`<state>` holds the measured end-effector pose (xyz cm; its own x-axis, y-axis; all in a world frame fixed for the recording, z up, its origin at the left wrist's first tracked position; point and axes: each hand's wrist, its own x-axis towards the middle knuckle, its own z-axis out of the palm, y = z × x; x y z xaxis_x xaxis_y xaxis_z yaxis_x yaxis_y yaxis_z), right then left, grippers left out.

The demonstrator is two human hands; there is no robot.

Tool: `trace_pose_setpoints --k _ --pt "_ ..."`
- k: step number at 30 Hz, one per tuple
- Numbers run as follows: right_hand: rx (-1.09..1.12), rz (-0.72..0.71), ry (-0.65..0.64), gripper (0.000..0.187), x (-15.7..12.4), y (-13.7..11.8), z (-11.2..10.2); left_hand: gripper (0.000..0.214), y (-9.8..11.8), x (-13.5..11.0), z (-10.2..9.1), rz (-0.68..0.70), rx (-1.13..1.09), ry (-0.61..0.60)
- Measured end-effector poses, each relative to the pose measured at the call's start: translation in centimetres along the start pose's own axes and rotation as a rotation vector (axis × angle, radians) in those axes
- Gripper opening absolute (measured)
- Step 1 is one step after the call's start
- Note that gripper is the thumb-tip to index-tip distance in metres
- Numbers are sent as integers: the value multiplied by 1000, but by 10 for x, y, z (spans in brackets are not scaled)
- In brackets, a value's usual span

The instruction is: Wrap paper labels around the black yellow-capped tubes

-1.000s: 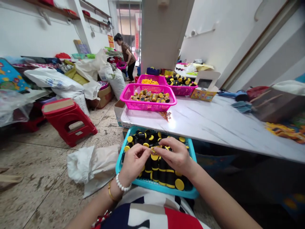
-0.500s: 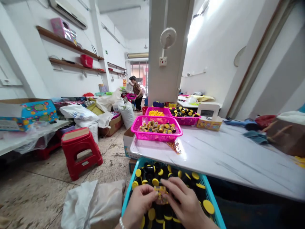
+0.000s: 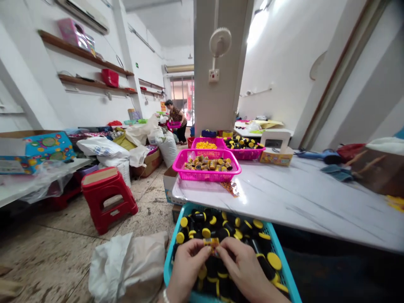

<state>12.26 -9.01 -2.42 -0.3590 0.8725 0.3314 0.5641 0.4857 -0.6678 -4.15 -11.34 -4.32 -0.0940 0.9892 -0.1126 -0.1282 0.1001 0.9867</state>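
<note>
Your left hand (image 3: 187,269) and right hand (image 3: 244,269) meet fingertip to fingertip, and the small yellow label (image 3: 211,243) sits right between them. Each hand pinches one end of it between thumb and forefinger, and the other fingers curl loosely underneath. The label's long axis runs crosswise, from your left fingertips to your right ones. It lies roughly level and square to your line of sight. Neither hand is nearer to it: both touch it, left on the left end, right on the right end. Whether anything is tucked behind the label you cannot tell, because your fingers cover that side.

Directly under and just beyond your fingers lie the black canisters with yellow caps (image 3: 202,219). They are heaped at all angles in the teal basket (image 3: 285,273); some stand upright beneath your palms, others lie on their sides past your fingertips. None of them touches the label as far as the view shows.

Farther beyond your fingers, well apart, the pink basket (image 3: 206,174) rests on the marble table (image 3: 299,198). Off to the left of your left fingers a white sack (image 3: 126,269) lies on the floor.
</note>
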Motion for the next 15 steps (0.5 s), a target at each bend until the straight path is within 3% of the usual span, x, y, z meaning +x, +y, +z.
trace_pose_setpoints --k 3,7,11,15 --pt "-4 -46 -8 29 -4 -8 -1 39 6 -9 -2 -96 -59 -33" --pt "-8 -93 -149 31 5 -9 -14 37 4 -10 -7 -168 -124 -46" --pt "-147 -118 -144 20 28 3 -28 38 3 -5 -10 -151 -87 31" --pt "-361 -127 -149 16 68 31 -17 51 10 8 -11 -181 -116 24"
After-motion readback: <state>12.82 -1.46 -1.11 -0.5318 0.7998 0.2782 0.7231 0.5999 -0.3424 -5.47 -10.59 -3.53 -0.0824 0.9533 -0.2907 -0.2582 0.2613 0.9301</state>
